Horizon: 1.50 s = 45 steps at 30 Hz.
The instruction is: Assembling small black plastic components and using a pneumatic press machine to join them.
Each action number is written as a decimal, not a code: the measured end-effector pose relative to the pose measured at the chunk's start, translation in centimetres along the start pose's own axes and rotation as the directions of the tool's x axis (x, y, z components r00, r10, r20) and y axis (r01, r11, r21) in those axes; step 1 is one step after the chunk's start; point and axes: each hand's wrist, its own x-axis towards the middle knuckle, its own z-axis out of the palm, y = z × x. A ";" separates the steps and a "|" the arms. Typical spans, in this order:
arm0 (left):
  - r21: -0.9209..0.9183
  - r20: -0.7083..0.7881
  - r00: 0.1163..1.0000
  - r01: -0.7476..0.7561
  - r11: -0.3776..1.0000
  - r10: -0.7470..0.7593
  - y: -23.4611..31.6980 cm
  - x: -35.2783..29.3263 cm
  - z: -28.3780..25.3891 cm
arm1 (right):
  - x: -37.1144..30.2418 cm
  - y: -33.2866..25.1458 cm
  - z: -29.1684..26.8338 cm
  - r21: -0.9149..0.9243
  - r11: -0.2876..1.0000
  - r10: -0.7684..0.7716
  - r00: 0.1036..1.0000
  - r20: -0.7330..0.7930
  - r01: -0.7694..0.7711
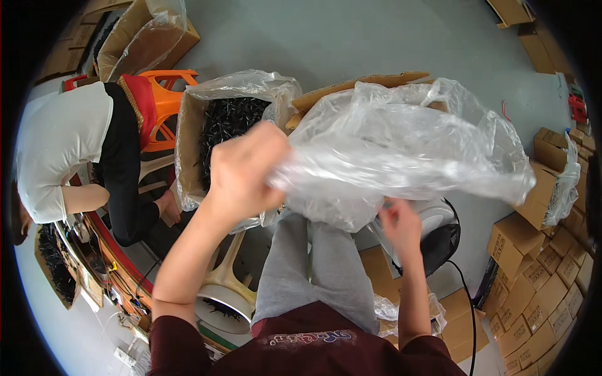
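From my remote view, largest first: grey floor (376,37), top of frame. Stacked brown cartons (533,319), lower right; dark printed marks and labels on their sides, too small for me to read. Clear plastic bag (401,144), centre to right, crumpled, partly motion-blurred; a brown carton flap (351,89) shows at its upper left edge. Seated co-worker (66,128), far left, pale top, black trousers. Maroon shirt (301,360), bottom centre, with white and blue lettering across the front. Open lined carton (189,135), upper left of centre, holding many black parts (232,119). Orange plastic stool (164,106), upper left. Left hand (248,166), centre, blurred, fingers closed on the bag's left end. Right hand (402,225), right of centre, fingers curled at the bag's lower edge; I cannot tell whether they pinch it.
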 end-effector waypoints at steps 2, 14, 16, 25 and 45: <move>0.006 0.253 0.937 -0.251 0.968 0.241 1.9 0.3 -0.4 | -3.1 -6.0 -2.6 -0.214 0.819 -0.563 0.817 -0.120 0.533; 0.315 0.872 0.443 -0.183 0.931 -0.208 -3.6 -0.9 1.1 | 7.9 3.9 -7.2 -0.762 0.345 -0.232 0.836 0.497 0.549; 0.750 0.534 0.684 -0.111 0.653 -0.497 -5.9 2.3 -0.2 | 11.2 4.7 -10.7 -0.931 0.292 0.088 0.963 0.255 0.220; 0.637 0.215 0.666 0.459 0.619 -0.714 -4.0 -6.7 -3.0 | 1.0 5.1 -12.9 -0.835 0.547 -0.280 0.930 -0.239 -0.050; 0.235 -0.005 0.852 0.510 0.828 -0.523 -10.7 5.1 11.8 | 7.6 4.9 -1.1 0.035 0.956 -0.292 0.924 0.247 0.292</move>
